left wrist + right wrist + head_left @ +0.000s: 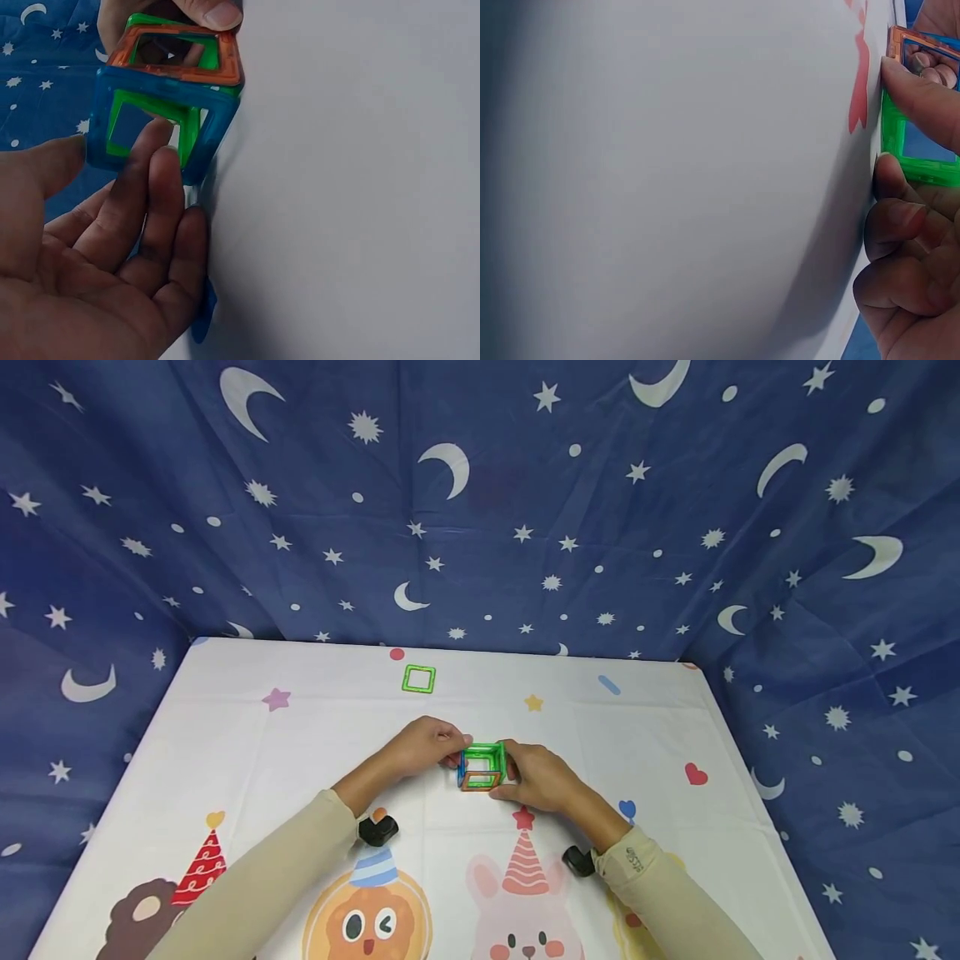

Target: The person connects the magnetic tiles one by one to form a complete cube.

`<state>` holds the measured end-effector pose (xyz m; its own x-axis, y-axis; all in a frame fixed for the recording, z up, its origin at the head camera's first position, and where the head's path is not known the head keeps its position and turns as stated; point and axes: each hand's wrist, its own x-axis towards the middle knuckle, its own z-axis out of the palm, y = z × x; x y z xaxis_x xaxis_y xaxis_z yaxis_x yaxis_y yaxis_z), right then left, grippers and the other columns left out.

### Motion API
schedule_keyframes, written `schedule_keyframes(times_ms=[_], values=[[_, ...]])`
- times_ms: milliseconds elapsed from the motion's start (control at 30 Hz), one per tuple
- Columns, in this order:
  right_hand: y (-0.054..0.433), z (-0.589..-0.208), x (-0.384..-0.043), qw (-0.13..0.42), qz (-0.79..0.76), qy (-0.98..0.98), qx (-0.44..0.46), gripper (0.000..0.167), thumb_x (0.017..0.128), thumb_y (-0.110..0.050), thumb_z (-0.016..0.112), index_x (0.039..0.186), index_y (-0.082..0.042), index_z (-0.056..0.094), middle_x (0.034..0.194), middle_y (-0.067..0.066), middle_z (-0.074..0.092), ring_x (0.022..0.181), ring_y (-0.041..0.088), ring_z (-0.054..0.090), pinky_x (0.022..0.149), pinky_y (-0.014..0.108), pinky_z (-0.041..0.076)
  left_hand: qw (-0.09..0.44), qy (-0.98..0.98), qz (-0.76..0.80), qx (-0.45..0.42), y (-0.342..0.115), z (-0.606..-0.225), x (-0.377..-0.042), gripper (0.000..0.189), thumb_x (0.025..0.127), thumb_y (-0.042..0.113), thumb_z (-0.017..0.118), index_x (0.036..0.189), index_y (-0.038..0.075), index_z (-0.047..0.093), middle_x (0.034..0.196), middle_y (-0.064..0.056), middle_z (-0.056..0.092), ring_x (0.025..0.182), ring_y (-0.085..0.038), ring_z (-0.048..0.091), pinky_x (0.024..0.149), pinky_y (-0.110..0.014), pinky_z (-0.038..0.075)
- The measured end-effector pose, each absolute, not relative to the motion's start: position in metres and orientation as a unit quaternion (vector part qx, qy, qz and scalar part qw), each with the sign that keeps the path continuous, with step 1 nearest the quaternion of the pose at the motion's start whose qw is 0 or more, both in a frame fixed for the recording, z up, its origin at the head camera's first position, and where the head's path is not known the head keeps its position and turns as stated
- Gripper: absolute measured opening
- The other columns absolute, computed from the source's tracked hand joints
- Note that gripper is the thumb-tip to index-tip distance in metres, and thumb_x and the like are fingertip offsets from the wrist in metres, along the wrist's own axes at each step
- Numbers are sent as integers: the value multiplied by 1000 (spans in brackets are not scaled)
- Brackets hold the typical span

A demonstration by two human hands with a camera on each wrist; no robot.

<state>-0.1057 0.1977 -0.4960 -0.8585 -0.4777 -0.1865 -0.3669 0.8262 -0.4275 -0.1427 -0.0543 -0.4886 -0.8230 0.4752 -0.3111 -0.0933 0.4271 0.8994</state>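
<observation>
Between the two hands stands a small box of see-through magnetic tiles (484,746), joined from open square frames. Its near side is an orange tile (180,73), its left side a blue tile (161,84), and the others that show are green. My right hand (543,778) grips the box from the right, thumb at the orange tile and fingers by the green tile (922,169). On the left, my left hand (422,747) has its thumb at the blue tile's edge and bent fingertips against its face. The box's far side is partly hidden.
A loose green square tile (406,680) lies farther back on the white tablecloth (337,693), which is printed with party animals and shapes. Behind and at both sides hangs a dark blue curtain (495,593) with moons and stars.
</observation>
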Motion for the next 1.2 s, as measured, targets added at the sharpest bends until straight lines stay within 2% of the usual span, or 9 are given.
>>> schedule_keyframes(times_ms=[67, 200, 400, 533, 633, 833, 967, 1067, 1200], values=[[198, -497, -105, 145, -193, 945, -222, 47, 82, -44, 86, 109, -18, 58, 76, -9, 54, 62, 4, 47, 56, 22, 40, 281, 797, 523, 115, -56, -488, -146, 36, 102, 39, 63, 107, 7, 76, 84, -3, 76, 79, -18, 72, 78, -31, 58], [199, -497, -105, 146, -200, 944, -218, 49, 81, -44, 86, 111, -17, 58, 77, -8, 55, 63, 5, 47, 56, 23, 40, 269, 813, 506, 98, -64, -481, -156, 34, 103, 36, 60, 111, 6, 74, 89, -6, 76, 81, -19, 71, 76, -31, 57], [201, -497, -105, 141, -202, 944, -221, 48, 81, -42, 87, 110, -17, 58, 76, -7, 54, 62, 4, 46, 56, 22, 39, 196, 872, 437, 107, -82, -473, -181, 26, 102, 31, 63, 109, 9, 74, 89, -9, 75, 75, -19, 64, 71, -30, 47], [201, -497, -105, 141, -201, 944, -220, 50, 81, -42, 87, 112, -17, 58, 76, -7, 54, 62, 4, 46, 56, 21, 38, 136, 903, 394, 104, -93, -471, -204, 23, 99, 27, 68, 114, 11, 72, 88, -9, 71, 71, -18, 60, 68, -30, 44], [200, -496, -105, 144, -202, 944, -219, 49, 81, -42, 87, 111, -17, 58, 77, -7, 54, 62, 4, 46, 56, 22, 39, 122, 913, 380, 90, -100, -471, -220, 26, 98, 26, 69, 120, 12, 71, 92, -8, 67, 79, -21, 58, 70, -32, 44], [200, -496, -106, 145, -206, 943, -216, 45, 81, -42, 87, 105, -19, 57, 76, -6, 55, 61, 4, 45, 56, 22, 38, 130, 917, 375, 49, -110, -474, -246, 31, 98, 26, 68, 127, 13, 71, 103, -11, 61, 95, -26, 53, 81, -38, 43], [201, -496, -106, 144, -208, 943, -218, 44, 81, -42, 87, 102, -19, 56, 76, -6, 54, 62, 4, 45, 56, 22, 38, 157, 909, 385, 18, -117, -478, -257, 33, 98, 26, 69, 129, 15, 70, 122, -13, 61, 107, -29, 52, 94, -42, 43], [201, -497, -106, 144, -208, 942, -221, 44, 81, -42, 87, 103, -19, 56, 76, -6, 54, 62, 4, 45, 56, 21, 38, 175, 905, 388, 1, -120, -481, -262, 34, 98, 26, 70, 130, 16, 71, 134, -14, 59, 112, -30, 51, 98, -43, 43], [201, -497, -106, 143, -212, 942, -219, 44, 81, -41, 87, 103, -19, 56, 76, -7, 53, 62, 5, 46, 56, 22, 39, 174, 909, 379, 5, -119, -484, -265, 31, 96, 25, 71, 126, 15, 72, 128, -14, 62, 109, -30, 53, 95, -43, 44]])
